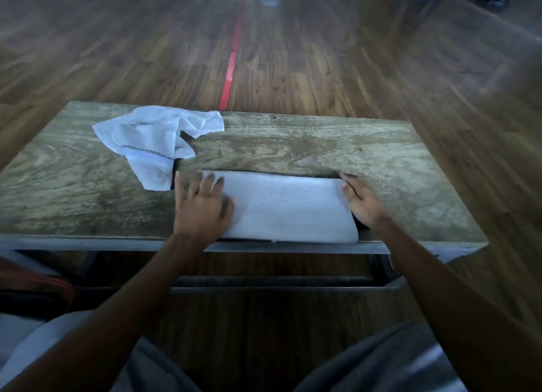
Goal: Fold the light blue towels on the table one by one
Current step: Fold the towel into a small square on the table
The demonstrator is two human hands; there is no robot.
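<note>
A folded light blue towel lies as a long rectangle near the front edge of the wooden table. My left hand lies flat on its left end, fingers spread. At the towel's right end my right hand rests with fingers along the edge; whether it pinches the cloth I cannot tell. A second light blue towel, crumpled and with a dark dotted stripe, lies at the back left of the table.
The table has a metal frame under its front edge. Wooden floor with a red tape line stretches beyond it. My knees in grey cloth are below the table edge.
</note>
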